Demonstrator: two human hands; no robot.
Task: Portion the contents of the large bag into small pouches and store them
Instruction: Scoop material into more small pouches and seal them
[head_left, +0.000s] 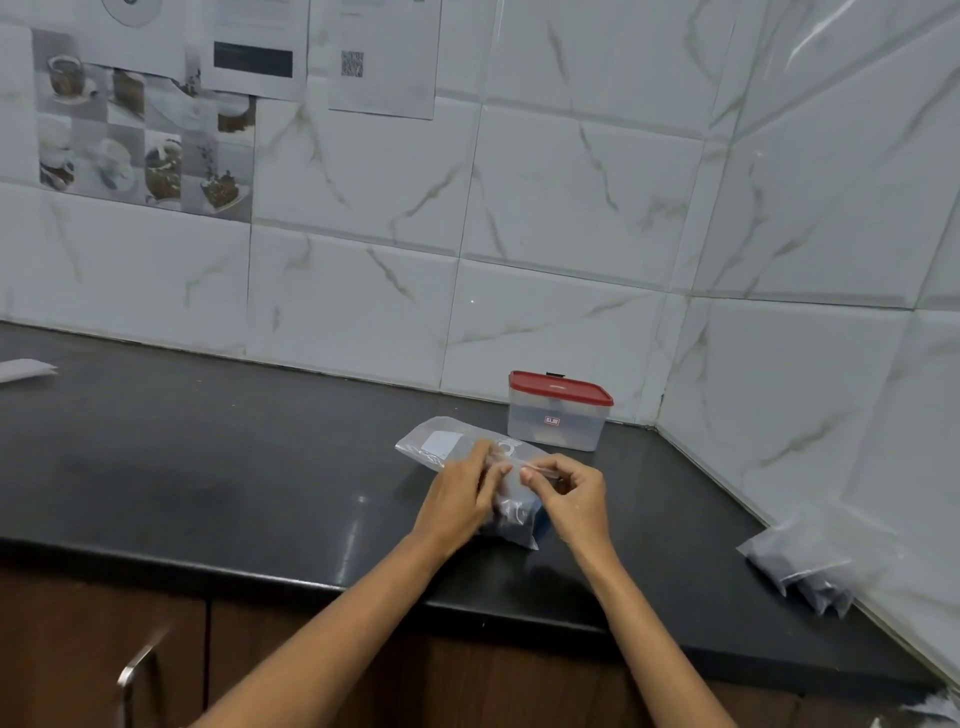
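Small pouch: clear plastic, dark contents at its base, standing on the counter between both grips. Left hand and right hand each pinch its top edge. Large bag: clear, white label, flat just beyond the grips. Red-lidded container: farther back.
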